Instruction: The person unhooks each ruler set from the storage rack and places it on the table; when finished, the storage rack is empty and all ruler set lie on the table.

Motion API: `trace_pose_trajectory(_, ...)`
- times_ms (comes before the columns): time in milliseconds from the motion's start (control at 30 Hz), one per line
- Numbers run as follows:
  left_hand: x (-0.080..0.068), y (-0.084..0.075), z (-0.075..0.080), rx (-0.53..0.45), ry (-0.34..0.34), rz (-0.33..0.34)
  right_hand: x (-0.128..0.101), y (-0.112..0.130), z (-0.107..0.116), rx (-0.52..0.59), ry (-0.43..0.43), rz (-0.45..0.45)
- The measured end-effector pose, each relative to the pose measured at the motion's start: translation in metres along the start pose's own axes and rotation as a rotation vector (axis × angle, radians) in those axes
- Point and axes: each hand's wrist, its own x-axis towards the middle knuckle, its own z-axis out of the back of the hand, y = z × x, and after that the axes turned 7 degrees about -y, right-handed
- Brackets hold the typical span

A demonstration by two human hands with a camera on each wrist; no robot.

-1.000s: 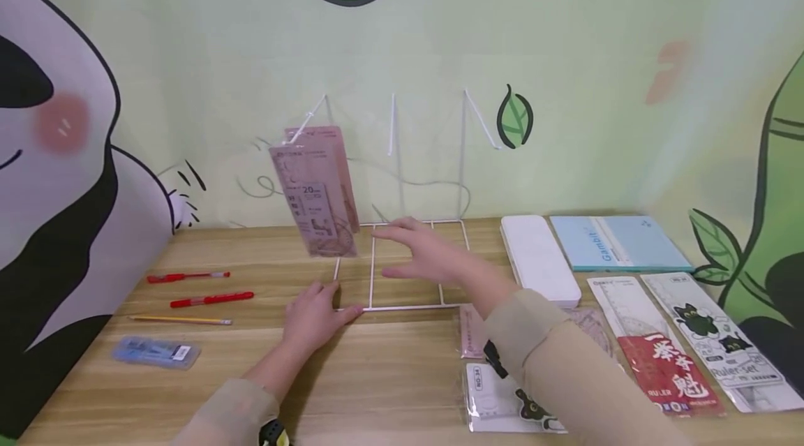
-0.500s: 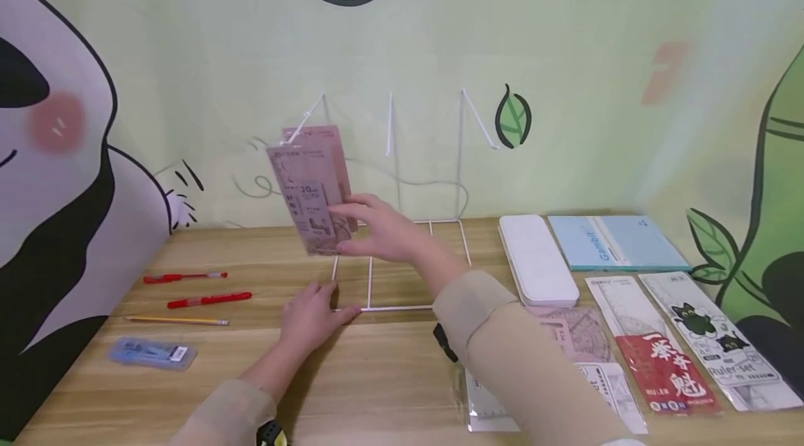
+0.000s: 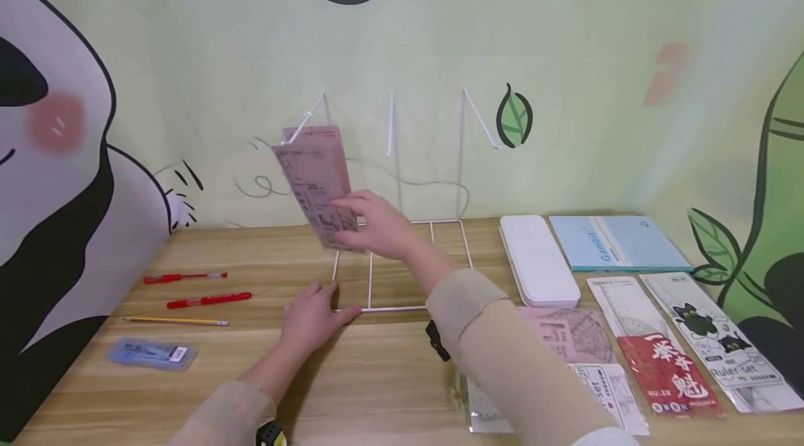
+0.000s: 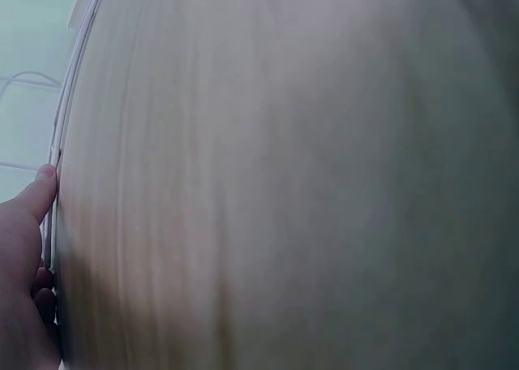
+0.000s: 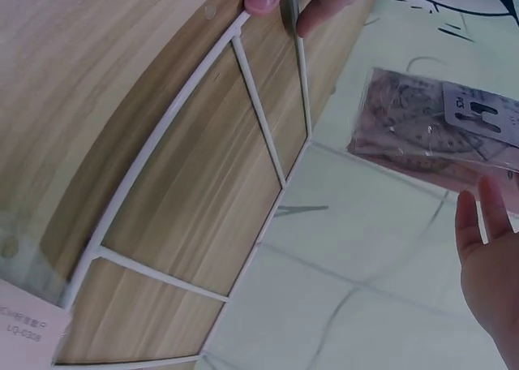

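While the two red pens, the pencil and the small blue packet lie untouched at the far left of the wooden table, your left hand rests on the front left corner of the white wire rack. Its thumb and fingers are laid against the base wire, as the left wrist view also shows, pressing it down rather than wrapping it.

Just right of that, the pink ruler set hangs from the rack's leftmost hook, tilted, its lower end swung toward you. Your right hand touches that lower end with fingers mostly straight and slightly spread; in the right wrist view the fingertips lie just beside the packet's edge, and you cannot tell a firm pinch.

Further right on the table lie a white pencil case, a light blue notebook, another pink ruler pack and more ruler sets.
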Motion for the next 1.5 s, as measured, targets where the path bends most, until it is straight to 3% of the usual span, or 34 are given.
trace_pose_trajectory(200, 0.0, -0.001, 0.0, -0.004, -0.012, -0.01, -0.008, -0.015, 0.012, 0.065, -0.133, -0.014)
trace_pose_trajectory(400, -0.001, -0.003, 0.002, -0.001, -0.01, -0.009, -0.014, -0.016, 0.024, 0.152, -0.241, -0.092)
trace_pose_trajectory(767, -0.002, -0.002, 0.001, 0.003, -0.014, -0.017, -0.018, -0.002, 0.018, 0.088, -0.428, -0.161)
trace_pose_trajectory(1033, -0.001, -0.003, 0.002, -0.005, -0.018, -0.013, -0.024, 0.007, 0.018, 0.082, -0.474, -0.153)
trace_pose_trajectory(1300, -0.002, -0.004, 0.003, 0.0, -0.007, -0.008, -0.035, 0.017, 0.018, 0.186, -0.504, -0.103)
trace_pose_trajectory(1500, -0.002, -0.004, 0.002, -0.016, -0.012, -0.005, -0.039, 0.022, 0.018, 0.197, -0.529, -0.051)
